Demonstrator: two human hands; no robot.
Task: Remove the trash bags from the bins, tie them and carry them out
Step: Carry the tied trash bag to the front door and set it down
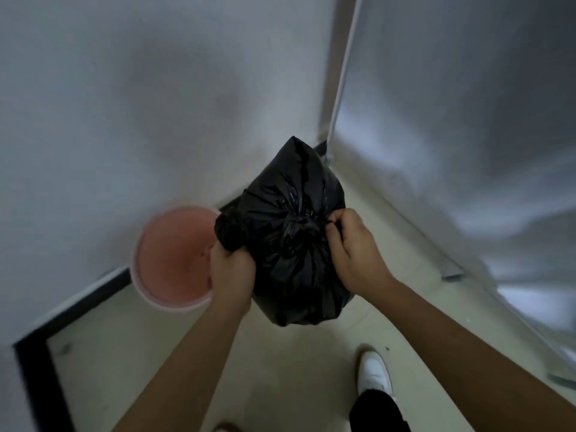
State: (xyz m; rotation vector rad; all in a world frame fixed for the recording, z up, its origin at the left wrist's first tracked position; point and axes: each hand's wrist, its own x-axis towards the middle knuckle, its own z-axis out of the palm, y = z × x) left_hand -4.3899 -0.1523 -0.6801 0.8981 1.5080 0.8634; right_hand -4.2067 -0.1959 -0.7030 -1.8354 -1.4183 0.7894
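- The black trash bag is held up in the air, out of the pink bin, which stands on the floor against the wall, just beside and below the bag on its left.
- The left hand is closed on a bunched fold of film at the bag's left side; the right hand is closed with its fingertips pinching film just right of the gathered neck.
- The neck is seen drawn into a puckered centre; whether a knot is finished there cannot be told.
- The film is judged thin, soft and glossy, so slipping through a loose pinch is to be expected, and tearing under a sharp pull is possible.
- The bag looks moderately full and rounded; its weight is judged light to middling, since it is borne by two pinches alone.
- The best hold is judged to be the twisted neck itself, gripped in a full fist, not the stretched side panels.
- A white shoe is seen on the floor below the bag.
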